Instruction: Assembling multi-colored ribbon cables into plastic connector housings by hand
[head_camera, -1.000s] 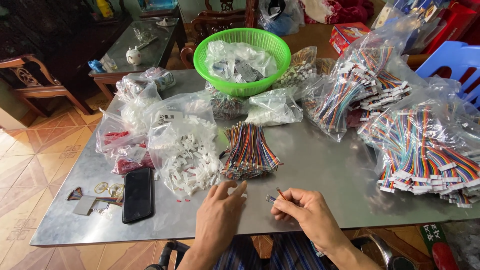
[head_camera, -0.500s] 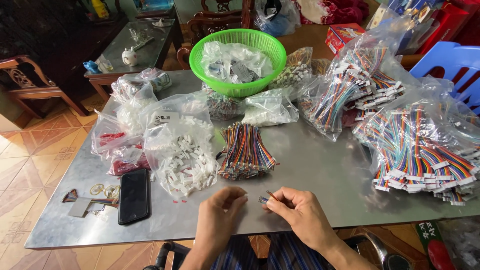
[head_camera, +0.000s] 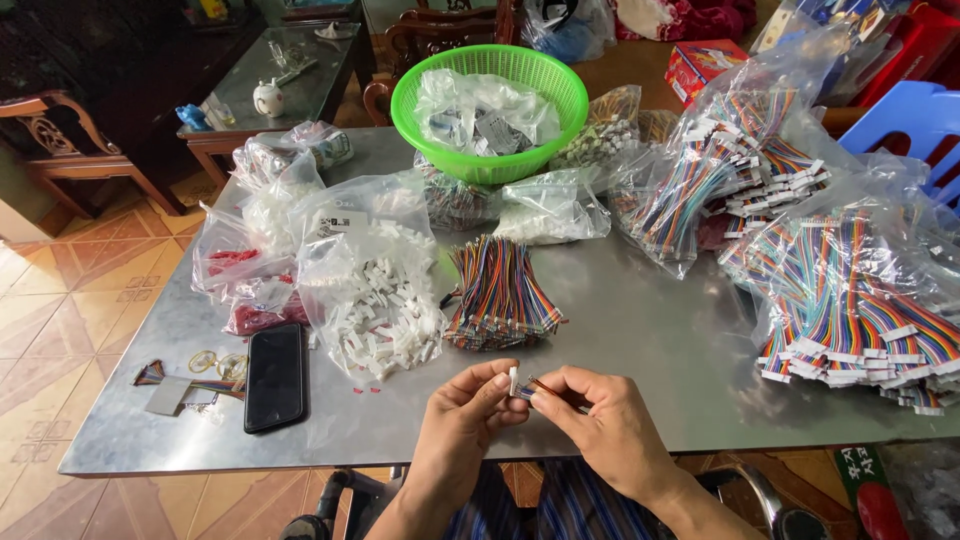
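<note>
My left hand (head_camera: 462, 420) pinches a small white plastic connector (head_camera: 513, 380) at its fingertips, over the near edge of the metal table (head_camera: 650, 330). My right hand (head_camera: 605, 425) holds a short strip of coloured ribbon wires (head_camera: 548, 388), whose end meets the connector. Just beyond my hands lies a loose bundle of rainbow ribbon wires (head_camera: 500, 295). An open clear bag of white connectors (head_camera: 375, 290) sits to the left of that bundle.
A black phone (head_camera: 275, 375) lies at the left front, with rubber bands and wire scraps (head_camera: 190, 375) beside it. A green basket (head_camera: 490, 100) with bags stands at the back. Bags of finished ribbon cables (head_camera: 850, 300) fill the right side. Bags of red parts (head_camera: 245, 290) sit left.
My hands have come together and risen slightly. The white connector is now at my left fingertips against the wire strip's end.
</note>
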